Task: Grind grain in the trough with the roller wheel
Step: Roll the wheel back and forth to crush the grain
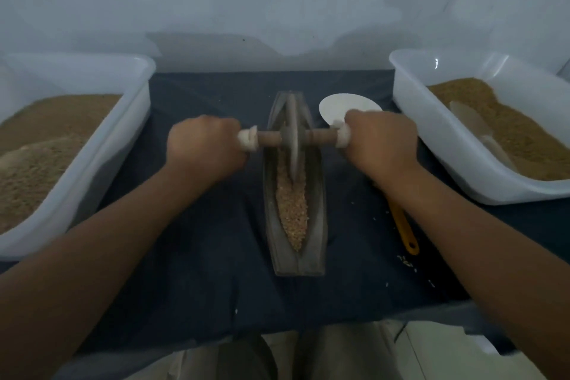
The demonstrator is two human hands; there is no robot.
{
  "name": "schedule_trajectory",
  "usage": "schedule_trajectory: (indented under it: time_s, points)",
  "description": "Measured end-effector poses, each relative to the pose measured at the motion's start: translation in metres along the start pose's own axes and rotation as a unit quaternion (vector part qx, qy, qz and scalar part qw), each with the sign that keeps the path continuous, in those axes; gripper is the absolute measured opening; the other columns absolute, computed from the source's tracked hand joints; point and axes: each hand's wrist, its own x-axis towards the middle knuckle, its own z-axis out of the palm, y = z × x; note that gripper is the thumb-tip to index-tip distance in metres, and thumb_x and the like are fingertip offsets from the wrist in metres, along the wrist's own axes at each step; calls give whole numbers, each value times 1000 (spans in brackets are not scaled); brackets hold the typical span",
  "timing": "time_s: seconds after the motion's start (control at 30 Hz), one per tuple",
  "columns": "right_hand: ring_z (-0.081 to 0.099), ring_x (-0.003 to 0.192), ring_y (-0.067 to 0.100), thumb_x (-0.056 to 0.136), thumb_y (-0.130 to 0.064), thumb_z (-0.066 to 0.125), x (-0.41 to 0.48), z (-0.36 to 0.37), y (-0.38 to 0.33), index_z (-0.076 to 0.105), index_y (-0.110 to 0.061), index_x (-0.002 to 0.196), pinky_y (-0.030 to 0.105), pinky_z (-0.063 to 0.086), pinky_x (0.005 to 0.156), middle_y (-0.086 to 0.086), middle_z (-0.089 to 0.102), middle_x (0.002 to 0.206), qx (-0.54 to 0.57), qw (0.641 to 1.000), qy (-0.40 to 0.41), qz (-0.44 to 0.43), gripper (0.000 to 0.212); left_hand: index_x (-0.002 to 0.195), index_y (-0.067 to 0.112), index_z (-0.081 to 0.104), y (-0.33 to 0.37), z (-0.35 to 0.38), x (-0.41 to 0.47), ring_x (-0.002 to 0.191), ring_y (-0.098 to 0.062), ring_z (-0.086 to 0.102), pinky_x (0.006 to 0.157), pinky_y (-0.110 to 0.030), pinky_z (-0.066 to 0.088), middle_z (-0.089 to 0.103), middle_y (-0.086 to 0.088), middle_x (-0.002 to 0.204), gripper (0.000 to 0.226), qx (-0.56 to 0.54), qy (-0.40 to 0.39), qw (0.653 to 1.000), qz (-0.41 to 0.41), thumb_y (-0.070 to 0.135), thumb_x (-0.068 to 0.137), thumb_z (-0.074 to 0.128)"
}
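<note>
A long boat-shaped dark trough [317,219] lies lengthwise on the dark cloth in the middle. Yellowish grain [293,207] fills its groove from the middle to the near end. A grey disc roller wheel [293,139] stands upright in the groove, in the trough's far half. A wooden axle [320,136] runs through the wheel to both sides. My left hand [205,148] grips the left end of the axle. My right hand [381,142] grips the right end. White wrapping shows at both ends beside my fists.
A white plastic tub [135,108] of brown ground grain stands at the left. Another tub [416,108] at the right holds grain and a pale scoop [468,120]. A white plate [336,105] lies behind my right hand. A yellow-handled tool [404,228] and spilled grains lie under my right forearm.
</note>
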Motion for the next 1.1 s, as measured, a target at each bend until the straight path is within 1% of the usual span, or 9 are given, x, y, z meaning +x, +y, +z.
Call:
schedule_trajectory:
  time_s: [0.1, 0.2, 0.43, 0.5, 0.6, 0.73, 0.87, 1.0, 1.1]
  points:
    - [37, 45, 20, 83, -29, 70, 32, 1, -4, 36, -25, 65, 29, 31, 49, -9, 32, 54, -6, 1000, -16, 0, 38, 66, 24, 48, 3, 4, 28, 67, -31, 64, 61, -33, 46, 60, 2, 70, 45, -34, -46, 997, -45, 61, 92, 54]
    - [27, 42, 14, 78, -23, 70, 23, -13, -5, 27, -28, 61, 25, 29, 46, -10, 26, 51, 17, 999, 15, -35, 47, 65, 27, 44, 4, -1, 0, 62, -28, 61, 57, -31, 40, 48, 8, 63, 42, -34, -51, 997, -43, 55, 92, 57]
    - [32, 41, 8, 70, -53, 52, -73, -30, 7, 35, -32, 66, 31, 40, 38, -15, 26, 53, 59, 997, -9, -44, 27, 63, 28, 36, -1, -40, -74, 38, -19, 31, 50, -19, 16, 33, 11, 52, 50, 17, 21, 996, 80, 45, 83, 78]
    - [33, 41, 9, 73, -50, 61, -61, -22, 4, 38, -31, 66, 30, 41, 39, -15, 27, 53, 42, 999, -8, -25, 31, 64, 27, 40, 0, -32, -61, 40, -23, 43, 49, -22, 25, 43, 7, 53, 46, 12, 13, 997, 70, 44, 86, 76]
    - [46, 45, 18, 95, -51, 49, -20, -2, -1, 47, -25, 71, 32, 46, 44, -9, 42, 55, 17, 1000, -14, 19, 35, 70, 26, 44, 7, -18, -11, 59, -32, 64, 56, -30, 37, 62, -1, 67, 36, 29, -3, 999, 25, 44, 91, 66]
    - [61, 65, 30, 99, -41, 50, 17, 10, 1, 52, -19, 79, 38, 52, 57, 1, 59, 71, 46, 995, -72, 60, 30, 74, 25, 43, 20, -16, 39, 76, -35, 70, 63, -33, 41, 68, -6, 82, 31, 48, -24, 998, 13, 46, 92, 57]
    - [53, 53, 23, 99, -46, 55, -13, -2, 2, 49, -23, 76, 37, 52, 51, -4, 52, 61, 24, 997, -62, 45, 33, 75, 22, 48, 16, -23, 4, 63, -31, 59, 59, -33, 38, 54, 3, 68, 27, 44, -39, 998, 20, 39, 89, 63]
    - [37, 43, 15, 77, -42, 54, -62, -30, 6, 36, -30, 68, 30, 39, 41, -14, 28, 55, 38, 998, 5, -45, 23, 67, 28, 37, 0, -33, -59, 42, -25, 47, 49, -25, 30, 41, 8, 55, 49, 15, 5, 998, 68, 42, 80, 81]
    - [40, 45, 18, 79, -41, 49, -64, -27, 8, 38, -28, 69, 34, 41, 43, -11, 33, 58, 58, 996, 8, -69, 19, 65, 29, 35, -3, -29, -70, 39, -17, 30, 51, -19, 16, 30, 13, 54, 53, -1, 5, 998, 63, 41, 77, 85]
